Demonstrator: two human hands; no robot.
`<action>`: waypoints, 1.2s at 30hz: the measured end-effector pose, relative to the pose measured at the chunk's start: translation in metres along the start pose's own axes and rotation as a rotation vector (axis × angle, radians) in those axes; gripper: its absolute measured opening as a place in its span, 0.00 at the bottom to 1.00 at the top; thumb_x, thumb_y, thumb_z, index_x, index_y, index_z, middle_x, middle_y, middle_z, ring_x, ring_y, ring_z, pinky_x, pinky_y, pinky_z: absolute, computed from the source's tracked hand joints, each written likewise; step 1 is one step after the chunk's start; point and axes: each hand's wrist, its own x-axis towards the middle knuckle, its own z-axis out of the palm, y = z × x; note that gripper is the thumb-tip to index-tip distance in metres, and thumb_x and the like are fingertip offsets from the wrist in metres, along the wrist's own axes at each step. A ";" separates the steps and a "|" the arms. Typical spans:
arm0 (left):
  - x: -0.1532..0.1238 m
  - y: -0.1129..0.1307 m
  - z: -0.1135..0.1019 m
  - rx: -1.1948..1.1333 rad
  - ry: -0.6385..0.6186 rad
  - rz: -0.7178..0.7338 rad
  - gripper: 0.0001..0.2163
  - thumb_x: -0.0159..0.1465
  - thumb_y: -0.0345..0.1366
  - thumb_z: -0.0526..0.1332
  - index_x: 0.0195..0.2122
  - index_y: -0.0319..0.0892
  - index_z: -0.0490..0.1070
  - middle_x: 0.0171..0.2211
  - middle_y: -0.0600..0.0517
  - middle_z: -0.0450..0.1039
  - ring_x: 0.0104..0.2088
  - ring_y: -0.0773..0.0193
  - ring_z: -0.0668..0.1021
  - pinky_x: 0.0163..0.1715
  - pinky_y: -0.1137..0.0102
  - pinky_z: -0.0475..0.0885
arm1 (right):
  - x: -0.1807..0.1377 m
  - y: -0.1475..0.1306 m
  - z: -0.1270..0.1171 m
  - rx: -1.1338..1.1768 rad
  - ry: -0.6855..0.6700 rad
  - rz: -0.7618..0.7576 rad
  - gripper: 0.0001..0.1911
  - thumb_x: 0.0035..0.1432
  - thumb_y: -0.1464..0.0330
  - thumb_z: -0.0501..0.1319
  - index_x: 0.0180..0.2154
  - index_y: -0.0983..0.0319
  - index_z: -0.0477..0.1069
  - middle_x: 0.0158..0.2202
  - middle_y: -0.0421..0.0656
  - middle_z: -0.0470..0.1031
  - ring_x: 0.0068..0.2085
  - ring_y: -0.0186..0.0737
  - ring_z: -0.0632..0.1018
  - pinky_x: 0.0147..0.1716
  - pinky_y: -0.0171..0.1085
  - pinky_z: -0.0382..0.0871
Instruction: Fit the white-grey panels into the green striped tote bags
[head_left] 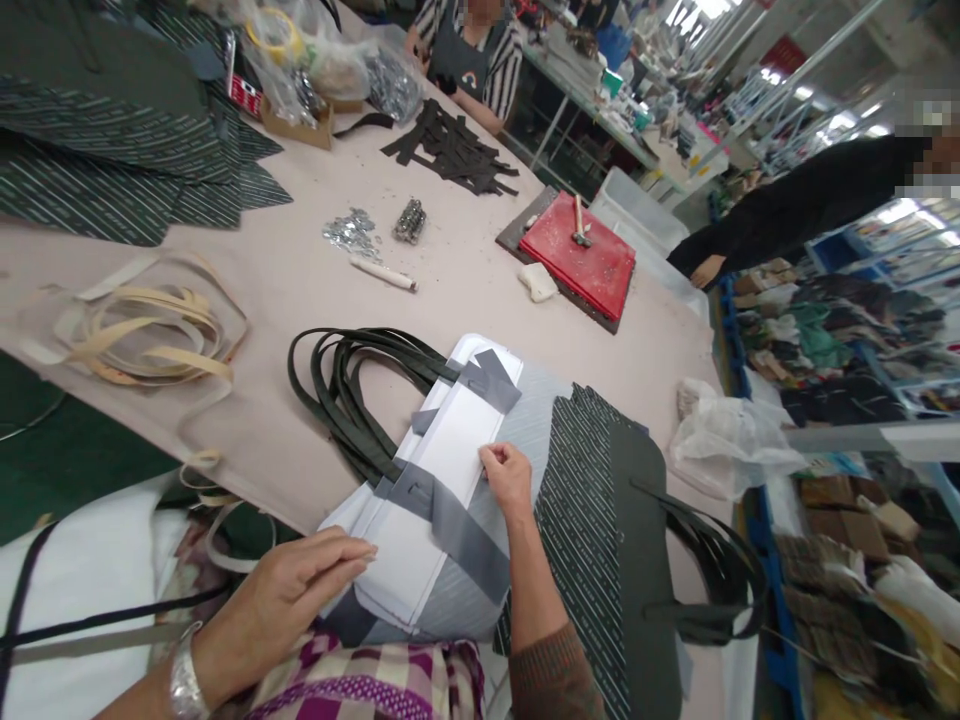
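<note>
Your open left hand (322,570) lies at the near-left edge of the white rectangular panel (465,450) before you; steady it flat. Your right hand (510,475) is closed at its right edge, pinch uncertain. Keep the dark-green flat straps (375,460) left of the panel.

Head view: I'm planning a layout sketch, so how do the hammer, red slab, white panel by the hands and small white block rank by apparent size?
1. White panel
2. Red slab
3. Hammer and small white block, unranked: they look similar in length, though the hammer is thinner.
</note>
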 end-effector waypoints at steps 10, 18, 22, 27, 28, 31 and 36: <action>-0.011 0.010 -0.006 0.009 0.026 -0.060 0.12 0.67 0.44 0.57 0.33 0.47 0.77 0.29 0.56 0.78 0.30 0.67 0.79 0.32 0.78 0.71 | -0.034 -0.032 0.011 -0.091 0.074 -0.210 0.15 0.56 0.57 0.63 0.39 0.62 0.73 0.28 0.39 0.74 0.30 0.39 0.75 0.36 0.37 0.69; -0.023 0.024 0.002 0.096 0.092 -0.051 0.20 0.67 0.49 0.55 0.22 0.43 0.68 0.19 0.58 0.68 0.21 0.69 0.71 0.22 0.77 0.65 | -0.078 -0.077 0.101 -0.596 -0.151 -0.692 0.10 0.55 0.66 0.69 0.38 0.61 0.73 0.39 0.49 0.74 0.40 0.49 0.75 0.37 0.43 0.73; -0.030 0.020 0.010 0.086 0.113 0.034 0.20 0.68 0.49 0.55 0.22 0.44 0.65 0.21 0.58 0.67 0.21 0.69 0.71 0.23 0.78 0.66 | -0.081 -0.085 0.064 -0.491 -0.053 -0.766 0.06 0.60 0.68 0.63 0.40 0.61 0.70 0.39 0.47 0.74 0.42 0.48 0.75 0.39 0.42 0.72; -0.024 0.029 0.025 0.149 0.165 0.326 0.18 0.69 0.47 0.56 0.24 0.44 0.64 0.22 0.58 0.67 0.22 0.70 0.72 0.24 0.78 0.65 | -0.089 -0.083 -0.052 -0.422 0.265 -0.725 0.10 0.63 0.71 0.51 0.42 0.61 0.70 0.36 0.47 0.76 0.38 0.45 0.75 0.39 0.41 0.69; -0.022 0.033 0.027 0.172 0.174 0.379 0.19 0.69 0.48 0.56 0.23 0.44 0.64 0.22 0.58 0.67 0.22 0.70 0.72 0.24 0.77 0.65 | -0.089 -0.076 -0.080 -0.423 0.324 -0.667 0.11 0.63 0.69 0.50 0.42 0.61 0.70 0.36 0.47 0.76 0.36 0.44 0.76 0.39 0.40 0.69; -0.013 0.046 0.035 0.244 0.172 0.502 0.20 0.69 0.49 0.56 0.22 0.44 0.63 0.21 0.58 0.67 0.22 0.70 0.72 0.24 0.75 0.63 | -0.088 -0.039 -0.162 -0.434 0.479 -0.425 0.15 0.63 0.60 0.52 0.41 0.61 0.71 0.34 0.48 0.78 0.34 0.46 0.78 0.35 0.40 0.68; -0.004 0.064 0.048 0.376 0.150 0.616 0.20 0.70 0.49 0.55 0.23 0.42 0.63 0.22 0.57 0.66 0.24 0.69 0.70 0.26 0.73 0.62 | -0.103 0.053 -0.272 -0.556 0.579 0.069 0.23 0.55 0.53 0.55 0.42 0.63 0.76 0.35 0.54 0.81 0.39 0.58 0.79 0.38 0.47 0.69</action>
